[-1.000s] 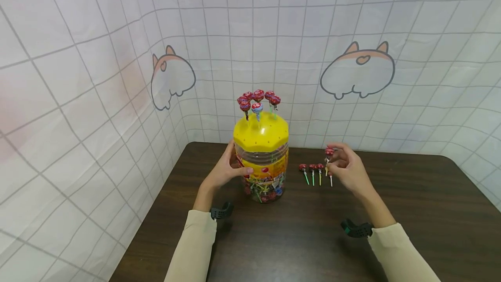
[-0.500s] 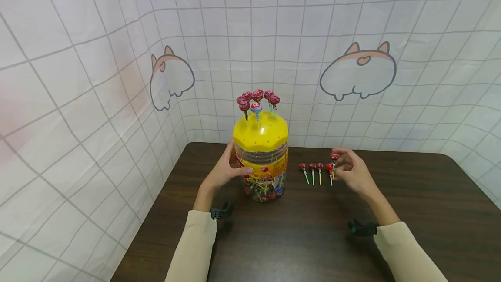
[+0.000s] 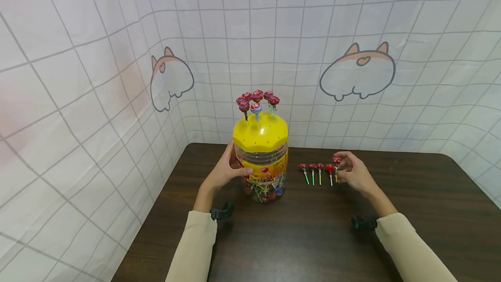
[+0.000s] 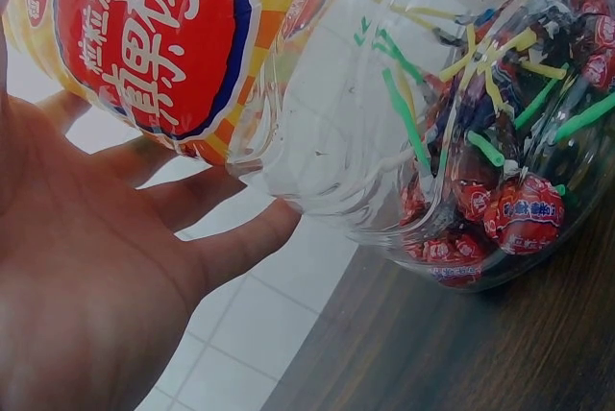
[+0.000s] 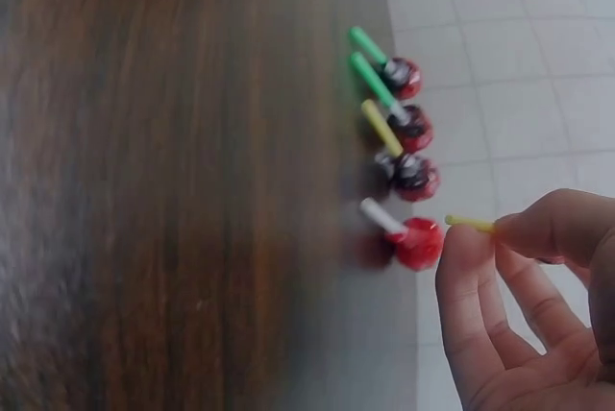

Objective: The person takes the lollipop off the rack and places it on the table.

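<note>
A clear plastic candy jar [image 3: 270, 166] with a yellow lid [image 3: 260, 136] stands upright on the table, several wrapped lollipops [image 3: 257, 96] stuck upright in the lid. My left hand [image 3: 227, 170] holds the jar's left side, thumb across the label and fingers behind. Lollipops with green and yellow sticks fill the jar's bottom [image 4: 524, 214] in the left wrist view. My right hand [image 3: 355, 175] pinches a lollipop [image 3: 336, 159] by its yellow stick [image 5: 469, 225]. It is just right of a bright red lollipop [image 5: 419, 243] with a white stick, which lies on the table.
Left of that red lollipop, three more lollipops [image 3: 312, 168] lie in a row, heads toward the back. The dark wood table [image 3: 297, 238] meets a white grid-patterned curtain [image 3: 297, 55] behind it and on the left. A black strap [image 3: 222, 210] is on the left wrist.
My right hand has carried the yellow-stick lollipop rightward, past the red lollipop, and slightly lower, bringing the red one into full view. The left hand and jar have stayed put.
</note>
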Tool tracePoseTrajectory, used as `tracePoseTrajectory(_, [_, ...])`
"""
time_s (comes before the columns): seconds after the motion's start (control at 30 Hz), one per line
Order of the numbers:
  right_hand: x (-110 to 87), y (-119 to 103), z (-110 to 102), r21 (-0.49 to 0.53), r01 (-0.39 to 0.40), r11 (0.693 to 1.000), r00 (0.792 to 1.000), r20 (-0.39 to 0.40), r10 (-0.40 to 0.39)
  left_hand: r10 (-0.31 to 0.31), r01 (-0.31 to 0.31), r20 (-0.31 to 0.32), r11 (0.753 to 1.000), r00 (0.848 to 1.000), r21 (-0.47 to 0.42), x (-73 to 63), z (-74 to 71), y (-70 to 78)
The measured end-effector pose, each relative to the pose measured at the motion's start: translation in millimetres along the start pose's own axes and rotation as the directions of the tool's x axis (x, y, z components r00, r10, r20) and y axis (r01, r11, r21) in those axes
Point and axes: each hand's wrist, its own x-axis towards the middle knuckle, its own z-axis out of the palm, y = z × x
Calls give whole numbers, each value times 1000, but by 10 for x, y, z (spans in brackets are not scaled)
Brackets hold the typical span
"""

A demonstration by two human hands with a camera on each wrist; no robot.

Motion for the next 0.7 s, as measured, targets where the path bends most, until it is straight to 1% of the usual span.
tracePoseTrajectory(0.2, [56,112,-23,-23,-38,999,999,35,39,5,-5,6,1000,1000,-3,7,-8,4])
tracePoseTrajectory(0.43, [90,199,-16,-73,-75,995,996,37,78,6,-6,8,1000,1000,-1,9,-5,-2])
tracePoseTrajectory(0.6, [109,244,-40,-103,-84,991,995,40,89,12,-12,9,1000,1000,-6,3,-2,-2])
tracePoseTrajectory(0.7, [125,255,-58,-144,-78,986,996,42,85,14,-14,7,1000,1000,-1,4,-3,-8])
